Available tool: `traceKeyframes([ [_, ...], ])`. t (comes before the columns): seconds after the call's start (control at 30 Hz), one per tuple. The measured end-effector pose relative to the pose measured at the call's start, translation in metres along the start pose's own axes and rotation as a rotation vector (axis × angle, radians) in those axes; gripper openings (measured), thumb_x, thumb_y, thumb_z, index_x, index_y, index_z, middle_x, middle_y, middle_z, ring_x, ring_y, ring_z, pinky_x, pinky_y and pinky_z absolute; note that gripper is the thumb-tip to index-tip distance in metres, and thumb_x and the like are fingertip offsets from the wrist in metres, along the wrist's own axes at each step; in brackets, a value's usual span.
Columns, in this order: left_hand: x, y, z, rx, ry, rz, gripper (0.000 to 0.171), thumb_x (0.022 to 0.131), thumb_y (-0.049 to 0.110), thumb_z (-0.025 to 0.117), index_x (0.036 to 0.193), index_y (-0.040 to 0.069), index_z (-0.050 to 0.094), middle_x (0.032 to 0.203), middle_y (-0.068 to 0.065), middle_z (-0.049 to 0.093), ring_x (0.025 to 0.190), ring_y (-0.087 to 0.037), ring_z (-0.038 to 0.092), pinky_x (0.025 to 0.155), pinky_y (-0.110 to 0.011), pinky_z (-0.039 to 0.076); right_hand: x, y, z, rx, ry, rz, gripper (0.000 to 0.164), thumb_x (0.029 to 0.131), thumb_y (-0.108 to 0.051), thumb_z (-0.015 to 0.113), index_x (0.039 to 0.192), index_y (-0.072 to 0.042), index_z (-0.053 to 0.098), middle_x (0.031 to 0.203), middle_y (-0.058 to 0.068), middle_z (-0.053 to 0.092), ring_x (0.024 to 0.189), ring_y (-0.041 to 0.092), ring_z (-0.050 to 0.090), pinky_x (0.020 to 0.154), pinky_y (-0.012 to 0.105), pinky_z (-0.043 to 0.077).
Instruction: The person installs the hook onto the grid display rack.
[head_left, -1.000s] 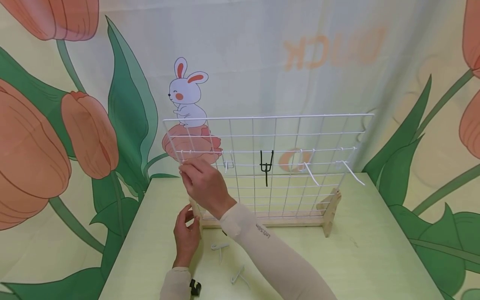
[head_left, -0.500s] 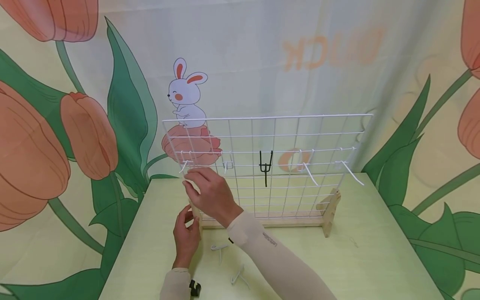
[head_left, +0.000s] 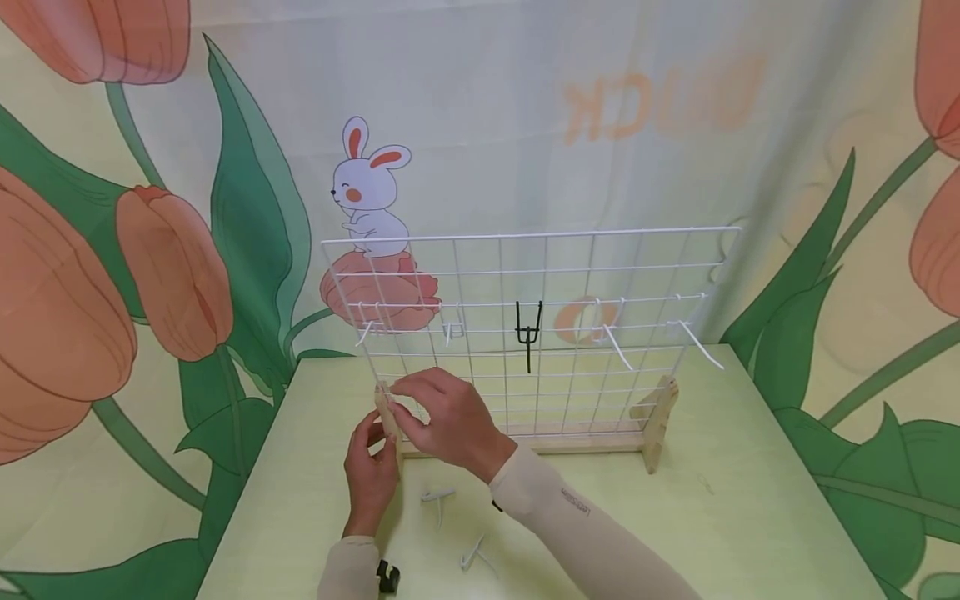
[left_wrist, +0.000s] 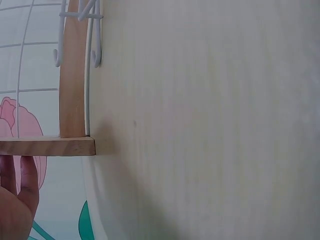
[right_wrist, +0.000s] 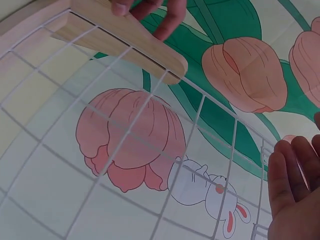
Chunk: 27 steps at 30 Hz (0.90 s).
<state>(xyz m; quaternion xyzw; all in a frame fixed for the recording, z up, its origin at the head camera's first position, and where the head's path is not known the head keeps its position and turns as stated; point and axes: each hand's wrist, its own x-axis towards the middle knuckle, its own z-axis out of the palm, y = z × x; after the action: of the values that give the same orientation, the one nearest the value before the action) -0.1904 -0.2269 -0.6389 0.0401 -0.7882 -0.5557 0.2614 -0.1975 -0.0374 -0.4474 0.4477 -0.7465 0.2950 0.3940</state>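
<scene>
My left hand [head_left: 370, 479] holds the left wooden foot [head_left: 387, 421] of a white wire grid rack [head_left: 487, 350]. In the left wrist view, its fingers [left_wrist: 29, 175] bear against the outer face of the wood. My right hand [head_left: 455, 417], fingers relaxed and holding nothing, hovers before the grid's lower left. On one grid wire hang a white hook [head_left: 367, 328] at the far left, another white hook [head_left: 451, 330], a black hook [head_left: 528, 335] in the middle, a white hook [head_left: 617, 346] and a far-right white hook [head_left: 699, 343].
Two loose white hooks, an upper hook [head_left: 438, 497] and a lower hook [head_left: 476, 553], lie on the pale green table [head_left: 735, 517] before the rack. A wooden bar [head_left: 592, 444] joins the feet, with the right foot [head_left: 658, 425] opposite. A printed curtain [head_left: 495, 125] hangs behind.
My right hand has let go of the far-left white hook, which stays hanging on the grid, and has moved down and right. The left hand stays at the foot.
</scene>
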Motion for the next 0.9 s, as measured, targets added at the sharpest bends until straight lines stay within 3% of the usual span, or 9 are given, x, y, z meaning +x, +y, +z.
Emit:
traceKeyframes([
  [0.53,0.0,0.001,-0.001,0.038,-0.01,-0.028,0.053,0.101,0.001,0.068,0.149,0.019,0.056,0.126,-0.012,0.068,0.119,-0.025,0.066,0.083,-0.011,0.054,-0.07,-0.005,-0.023,0.023,-0.172,0.107,0.021,0.09,-0.023,0.084,0.108,-0.015,0.077,0.105,-0.004,0.076,0.101,0.009,0.073,0.087,0.023,0.061],
  [0.8,0.0,0.004,0.0,0.046,-0.021,-0.036,0.053,0.102,0.001,0.067,0.15,0.02,0.055,0.127,-0.011,0.067,0.12,-0.027,0.066,0.086,-0.025,0.06,-0.109,-0.007,-0.028,0.039,-0.248,0.203,0.021,0.089,-0.023,0.085,0.107,-0.016,0.077,0.106,-0.005,0.077,0.102,0.01,0.074,0.087,0.025,0.061],
  [0.9,0.0,0.004,0.0,0.04,-0.021,-0.041,0.053,0.102,0.001,0.066,0.15,0.019,0.055,0.127,-0.012,0.067,0.121,-0.027,0.066,0.084,-0.018,0.057,-0.125,-0.007,-0.027,0.042,-0.264,0.215,0.022,0.088,-0.023,0.086,0.106,-0.016,0.077,0.105,-0.005,0.077,0.101,0.01,0.074,0.085,0.025,0.061],
])
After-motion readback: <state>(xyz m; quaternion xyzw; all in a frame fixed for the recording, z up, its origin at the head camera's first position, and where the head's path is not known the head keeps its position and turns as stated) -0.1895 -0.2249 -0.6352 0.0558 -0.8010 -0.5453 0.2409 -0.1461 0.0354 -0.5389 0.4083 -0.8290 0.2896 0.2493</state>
